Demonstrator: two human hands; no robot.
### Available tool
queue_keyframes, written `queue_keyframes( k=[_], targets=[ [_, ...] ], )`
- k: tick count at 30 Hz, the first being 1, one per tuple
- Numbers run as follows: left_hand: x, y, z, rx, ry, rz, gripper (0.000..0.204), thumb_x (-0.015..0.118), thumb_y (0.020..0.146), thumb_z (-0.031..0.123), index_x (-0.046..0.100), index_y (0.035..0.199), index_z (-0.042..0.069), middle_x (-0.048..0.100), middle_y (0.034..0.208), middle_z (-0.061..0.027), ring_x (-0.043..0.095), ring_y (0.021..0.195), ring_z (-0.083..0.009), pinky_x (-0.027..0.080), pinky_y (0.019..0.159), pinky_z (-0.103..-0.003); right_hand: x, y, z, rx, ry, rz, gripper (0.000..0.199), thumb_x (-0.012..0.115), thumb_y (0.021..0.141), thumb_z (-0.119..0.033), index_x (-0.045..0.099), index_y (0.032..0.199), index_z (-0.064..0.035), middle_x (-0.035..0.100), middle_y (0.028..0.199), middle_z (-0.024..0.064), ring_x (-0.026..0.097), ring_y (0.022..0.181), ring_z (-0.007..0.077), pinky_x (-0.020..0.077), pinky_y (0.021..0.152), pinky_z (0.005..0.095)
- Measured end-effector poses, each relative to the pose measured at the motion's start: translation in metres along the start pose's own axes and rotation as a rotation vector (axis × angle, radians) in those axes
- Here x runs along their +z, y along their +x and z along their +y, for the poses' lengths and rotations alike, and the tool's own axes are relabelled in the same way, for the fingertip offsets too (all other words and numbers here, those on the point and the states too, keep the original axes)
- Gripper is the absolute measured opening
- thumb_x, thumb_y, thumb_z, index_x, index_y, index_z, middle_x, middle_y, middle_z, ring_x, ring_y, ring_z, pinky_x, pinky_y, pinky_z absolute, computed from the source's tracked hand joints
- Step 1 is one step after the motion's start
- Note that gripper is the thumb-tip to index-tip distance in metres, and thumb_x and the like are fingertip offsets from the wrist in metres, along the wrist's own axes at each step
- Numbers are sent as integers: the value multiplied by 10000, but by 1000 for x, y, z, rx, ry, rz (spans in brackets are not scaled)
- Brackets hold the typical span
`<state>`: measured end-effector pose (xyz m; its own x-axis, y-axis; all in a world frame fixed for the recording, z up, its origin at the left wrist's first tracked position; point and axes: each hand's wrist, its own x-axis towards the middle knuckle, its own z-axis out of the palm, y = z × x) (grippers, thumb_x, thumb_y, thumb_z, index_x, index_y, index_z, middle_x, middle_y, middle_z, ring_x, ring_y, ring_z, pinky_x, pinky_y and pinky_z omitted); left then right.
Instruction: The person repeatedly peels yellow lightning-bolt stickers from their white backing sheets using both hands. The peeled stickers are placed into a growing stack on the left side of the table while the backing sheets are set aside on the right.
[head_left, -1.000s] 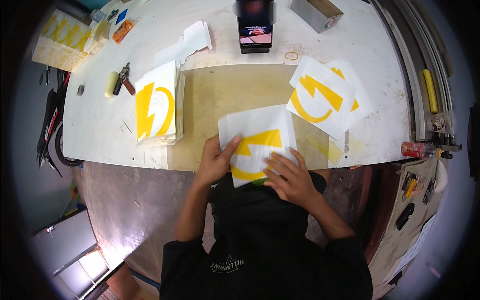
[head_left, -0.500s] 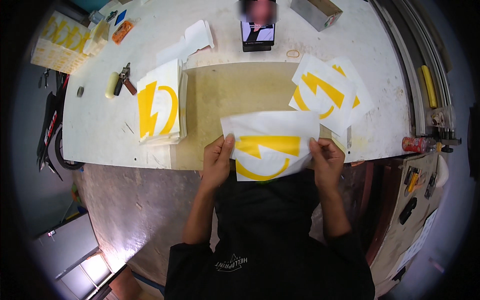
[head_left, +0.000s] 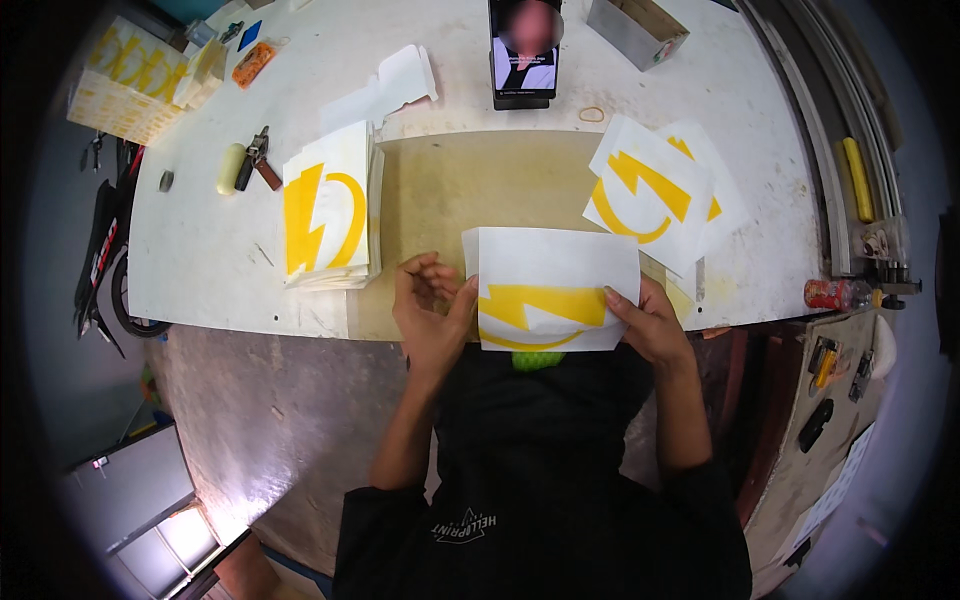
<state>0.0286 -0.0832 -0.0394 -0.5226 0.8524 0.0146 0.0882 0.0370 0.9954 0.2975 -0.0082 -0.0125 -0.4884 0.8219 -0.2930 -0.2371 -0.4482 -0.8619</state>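
Observation:
A white printed sheet (head_left: pixel 560 258) with a yellow lightning bolt and arc is held up at the table's near edge, in front of my body. My right hand (head_left: pixel 645 318) pinches its right side, thumb on the front. At the left edge, my left hand (head_left: pixel 432 310) has its fingers spread apart, with the thumb beside the paper. A thick stack of similar sheets (head_left: pixel 328 205) lies to the left on the table. To the right, several loose sheets (head_left: pixel 655 195) overlap at angles.
A tan mat (head_left: pixel 470 165) covers the table's middle. Beyond stand a phone (head_left: pixel 524 75) on a holder and a grey metal box (head_left: pixel 640 32). Further left are scissors-like tools (head_left: pixel 258 160), white paper scraps (head_left: pixel 385 90) and a bundle of yellow-printed sheets (head_left: pixel 130 85). A metal rail (head_left: pixel 815 130) runs along the right.
My left hand has loosened from the sheet's left side and spread its fingers. My right hand has slid slightly inward, and the sheet lies straighter.

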Motion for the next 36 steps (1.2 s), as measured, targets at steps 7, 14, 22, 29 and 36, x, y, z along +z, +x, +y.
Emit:
queue_keyframes(
  k=[7,14,22,29,36],
  targets=[
    [0,11,20,-579,-437,-443,298,643,1062,244,686,1169,-31,749,1049,-95,698,892,-120,546,803,-277,-19,23,10,319,105,-20,397,629,1070,-223,609,1359,48,694,1297,98,673,1138,174,535,987,330],
    [-1,46,6,-553,-786,-594,542,529,1106,359,505,1453,-57,614,1422,-163,599,1307,-238,461,1120,-392,-15,24,-9,73,404,-178,475,707,1012,-179,570,1406,47,678,1335,98,664,1207,209,510,1060,362],
    [-3,27,25,43,-372,-727,804,692,1007,455,379,1572,-24,531,1519,-116,500,1400,-202,374,1185,-371,-18,13,-1,-107,-330,-64,517,781,903,26,597,1386,42,703,1268,77,646,1140,125,523,999,312],
    [-26,37,-1,-567,-202,-959,649,832,907,263,569,1424,-29,632,1403,-123,566,1292,-202,428,1122,-372,-46,18,21,114,-34,-126,371,683,1029,-152,632,1334,52,714,1238,84,666,1090,118,540,958,299],
    [-13,40,29,-222,-14,-1233,684,822,915,186,492,1478,-21,584,1468,-138,517,1364,-246,398,1154,-392,-45,30,-1,4,293,-322,599,649,1038,-263,460,1513,48,606,1445,153,599,1318,220,477,1111,385]
  ],
)
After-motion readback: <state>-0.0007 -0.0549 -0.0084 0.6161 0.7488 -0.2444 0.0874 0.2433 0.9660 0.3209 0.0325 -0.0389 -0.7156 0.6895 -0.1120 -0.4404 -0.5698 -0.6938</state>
